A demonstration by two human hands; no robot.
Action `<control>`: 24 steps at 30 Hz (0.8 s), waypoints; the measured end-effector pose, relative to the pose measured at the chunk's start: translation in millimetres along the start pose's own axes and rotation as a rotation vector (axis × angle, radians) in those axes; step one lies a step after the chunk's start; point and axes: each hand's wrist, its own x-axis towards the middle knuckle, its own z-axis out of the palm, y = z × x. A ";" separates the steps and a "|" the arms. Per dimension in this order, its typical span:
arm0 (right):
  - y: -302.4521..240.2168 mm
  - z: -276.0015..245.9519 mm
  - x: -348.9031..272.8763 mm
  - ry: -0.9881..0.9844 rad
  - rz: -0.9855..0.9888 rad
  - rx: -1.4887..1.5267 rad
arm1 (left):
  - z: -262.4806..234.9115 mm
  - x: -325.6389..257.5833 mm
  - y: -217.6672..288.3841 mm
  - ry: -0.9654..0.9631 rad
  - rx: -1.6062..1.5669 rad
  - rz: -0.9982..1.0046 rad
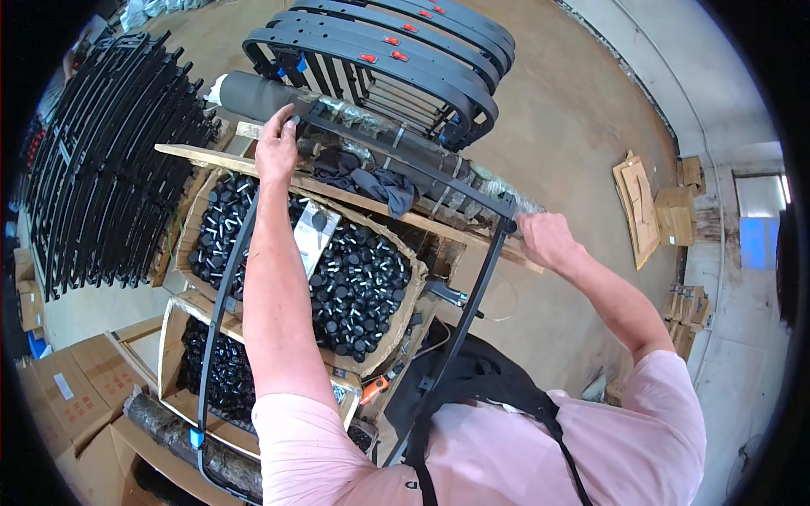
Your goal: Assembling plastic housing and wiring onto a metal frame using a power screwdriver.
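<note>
A dark grey tubular metal frame (pixel 409 158) lies in front of me, its two legs running back toward my body. My left hand (pixel 277 152) reaches to its far left corner, thumb and fingers pinched on a small black-capped screw foot (pixel 294 121). At the far right corner, the curled fingers of my right hand (pixel 548 239) close on the edge of another round black screw foot (pixel 509 226); the fingertips are partly hidden. Beneath the frame, a cardboard box (pixel 413 291) is filled with loose black-headed screw feet (pixel 359 287). A white printed card (pixel 317 236) lies on them.
A wooden plank (pixel 447 228) crosses behind the box, with dark cloth (pixel 384 187) beside it. Curved grey frames (pixel 380 55) stand beyond; black metal racks (pixel 110 160) are stacked left. A second box (pixel 173 354) holds small black parts. An orange-handled tool (pixel 375 389) lies near me.
</note>
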 end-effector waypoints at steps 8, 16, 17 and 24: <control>-20.9 -17.1 -10.7 0.133 0.009 0.187 | -1.4 -10.1 11.7 -0.039 0.019 -0.143; -17.0 0.0 10.0 0.383 -0.028 0.233 | -1.6 1.6 -7.8 -0.059 -0.080 -0.072; -16.6 4.3 15.7 0.436 -0.035 0.242 | -3.2 0.7 -6.8 -0.069 -0.041 -0.091; -33.4 18.8 22.0 0.402 0.115 0.186 | -13.6 0.9 33.8 0.010 0.257 -0.222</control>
